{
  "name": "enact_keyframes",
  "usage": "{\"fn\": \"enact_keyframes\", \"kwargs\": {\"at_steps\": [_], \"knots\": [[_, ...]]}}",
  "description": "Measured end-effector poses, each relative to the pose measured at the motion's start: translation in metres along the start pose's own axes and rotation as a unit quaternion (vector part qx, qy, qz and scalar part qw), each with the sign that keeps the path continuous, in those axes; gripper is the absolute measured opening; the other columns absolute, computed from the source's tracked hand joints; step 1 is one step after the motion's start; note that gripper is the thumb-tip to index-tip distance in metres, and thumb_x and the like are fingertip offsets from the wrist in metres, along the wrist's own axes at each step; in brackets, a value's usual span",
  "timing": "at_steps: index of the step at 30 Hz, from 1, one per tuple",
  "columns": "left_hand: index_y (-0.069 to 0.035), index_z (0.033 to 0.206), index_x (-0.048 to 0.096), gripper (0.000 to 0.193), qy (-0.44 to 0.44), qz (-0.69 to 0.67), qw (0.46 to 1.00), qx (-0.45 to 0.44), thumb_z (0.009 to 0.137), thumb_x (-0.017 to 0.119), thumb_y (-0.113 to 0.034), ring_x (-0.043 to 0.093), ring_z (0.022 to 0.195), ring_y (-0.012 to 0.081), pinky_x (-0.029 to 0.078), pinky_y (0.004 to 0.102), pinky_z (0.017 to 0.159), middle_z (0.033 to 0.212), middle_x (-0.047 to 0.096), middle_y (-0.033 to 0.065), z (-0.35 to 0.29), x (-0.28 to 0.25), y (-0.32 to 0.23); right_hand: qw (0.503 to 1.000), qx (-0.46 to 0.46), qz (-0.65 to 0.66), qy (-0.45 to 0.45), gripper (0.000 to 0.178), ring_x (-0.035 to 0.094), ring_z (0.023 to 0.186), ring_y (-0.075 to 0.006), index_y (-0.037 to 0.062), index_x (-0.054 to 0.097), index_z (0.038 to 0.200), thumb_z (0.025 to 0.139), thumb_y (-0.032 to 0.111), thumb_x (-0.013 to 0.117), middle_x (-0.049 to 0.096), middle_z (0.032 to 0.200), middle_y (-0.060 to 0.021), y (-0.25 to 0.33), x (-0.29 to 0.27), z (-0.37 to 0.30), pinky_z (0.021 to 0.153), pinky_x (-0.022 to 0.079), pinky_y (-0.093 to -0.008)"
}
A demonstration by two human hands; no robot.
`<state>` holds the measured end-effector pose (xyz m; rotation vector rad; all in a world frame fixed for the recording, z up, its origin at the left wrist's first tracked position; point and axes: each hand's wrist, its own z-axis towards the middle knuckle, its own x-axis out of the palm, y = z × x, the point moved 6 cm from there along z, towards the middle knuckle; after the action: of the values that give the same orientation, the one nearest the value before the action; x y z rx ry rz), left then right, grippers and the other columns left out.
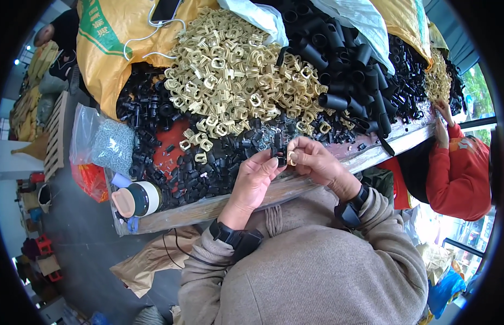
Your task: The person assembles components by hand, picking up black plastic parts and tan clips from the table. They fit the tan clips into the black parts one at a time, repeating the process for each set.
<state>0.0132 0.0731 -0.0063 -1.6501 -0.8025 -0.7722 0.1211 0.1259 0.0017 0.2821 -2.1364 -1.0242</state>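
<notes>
Just over the table's front edge, my left hand (pixel 251 183) pinches a small black plastic part (pixel 278 155) between thumb and fingers. Right beside it, my right hand (pixel 321 163) is closed on a small beige plastic piece (pixel 291 157). The two parts meet or nearly touch; my fingers hide the exact contact. Beyond my hands rises a large heap of beige plastic clips (pixel 225 76). Small black plastic pieces (pixel 200 173) lie scattered to the left of my left hand, and tiny metal bits (pixel 268 135) are spread just behind both hands.
Black tubes (pixel 360 81) are piled at the back right. At left stand a transparent bag of screws (pixel 114 143) and a jar with a pink lid (pixel 138 199). A yellow sack (pixel 103 54) borders the heap. A person in red (pixel 463 173) works at the table's right end.
</notes>
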Motion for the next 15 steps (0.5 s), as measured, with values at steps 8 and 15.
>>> {"fn": "enact_keyframes", "kwargs": {"at_steps": [8, 15], "knots": [[0.001, 0.098, 0.054, 0.021, -0.039, -0.041, 0.998, 0.018, 0.081, 0.053, -0.011, 0.055, 0.091, 0.0184, 0.043, 0.0315, 0.086, 0.097, 0.057, 0.0111, 0.001, -0.008, -0.003, 0.886, -0.272, -0.369, -0.076, 0.008, 0.046, 0.061, -0.0079, 0.0024, 0.051, 0.082, 0.077, 0.006, 0.057, 0.049, 0.07, 0.0008, 0.018, 0.009, -0.013, 0.052, 0.038, -0.0205], [0.002, 0.098, 0.054, 0.022, -0.02, -0.078, 0.996, -0.041, 0.082, 0.052, -0.013, 0.055, 0.091, 0.0201, 0.043, 0.0309, 0.085, 0.097, 0.057, 0.0128, -0.005, -0.005, 0.007, 0.772, -0.383, -0.504, -0.055, 0.01, 0.045, 0.063, -0.0105, 0.0012, 0.049, 0.084, 0.079, 0.006, 0.055, 0.045, 0.071, -0.0016, 0.025, 0.007, -0.015, 0.056, 0.039, -0.0233]]}}
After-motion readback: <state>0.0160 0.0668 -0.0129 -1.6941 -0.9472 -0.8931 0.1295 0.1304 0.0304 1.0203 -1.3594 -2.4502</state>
